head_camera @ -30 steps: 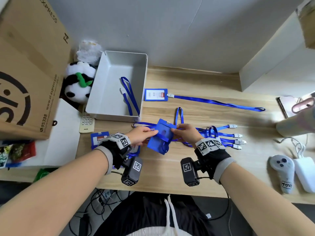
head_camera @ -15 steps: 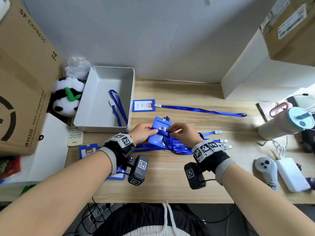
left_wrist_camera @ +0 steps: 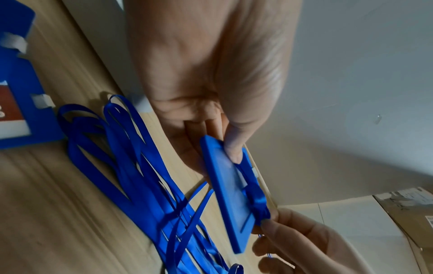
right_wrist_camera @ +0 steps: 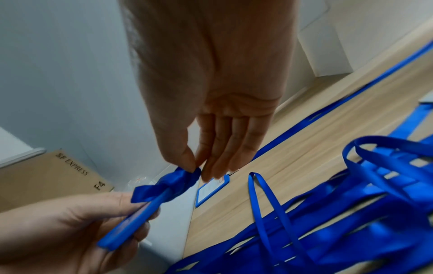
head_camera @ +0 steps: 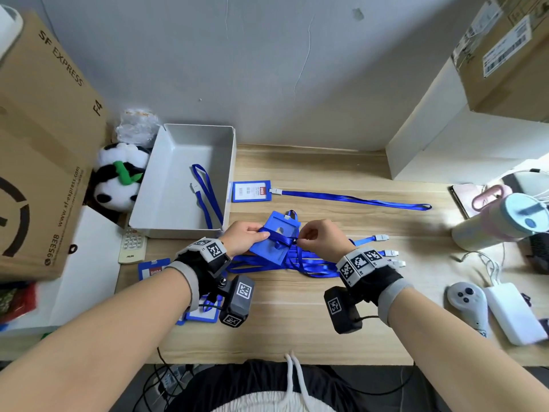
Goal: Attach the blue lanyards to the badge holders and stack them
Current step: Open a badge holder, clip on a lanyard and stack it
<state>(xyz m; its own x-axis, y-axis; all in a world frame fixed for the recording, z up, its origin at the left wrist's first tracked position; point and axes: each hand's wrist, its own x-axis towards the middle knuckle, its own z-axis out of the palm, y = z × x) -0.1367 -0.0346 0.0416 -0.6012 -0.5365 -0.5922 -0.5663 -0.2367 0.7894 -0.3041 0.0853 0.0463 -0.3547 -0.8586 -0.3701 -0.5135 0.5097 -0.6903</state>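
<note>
Across the pale wood-grain desk (head_camera: pixel 285 316) sits a grey open plastic bin (head_camera: pixel 166 185) with one lanyard lying inside, and just right of it a finished blue badge holder with its strap stretched out flat (head_camera: pixel 252 191). Nearer the person, a tangled heap of glossy blue ribbon lanyards (head_camera: pixel 300 263) with white clips sprawls under both hands. Held just above that heap is a rigid blue plastic badge holder (head_camera: pixel 274 240), tilted. The left hand (head_camera: pixel 243 237) grips its edge, thumb on top and fingers (left_wrist_camera: pixel 199 129) curled underneath. The right hand (head_camera: pixel 322 237) pinches a bunched bit of the blue satin lanyard strap (right_wrist_camera: pixel 173 182) between thumb and forefinger, right at the holder's far edge, other fingers (right_wrist_camera: pixel 225 148) loosely extended. Handling guess: the holder looks light and stiff, so gripping by the frame edge seems fine; the ribbon looks slick, floppy and snag-prone, so it's probably best taken close to the clip.
</note>
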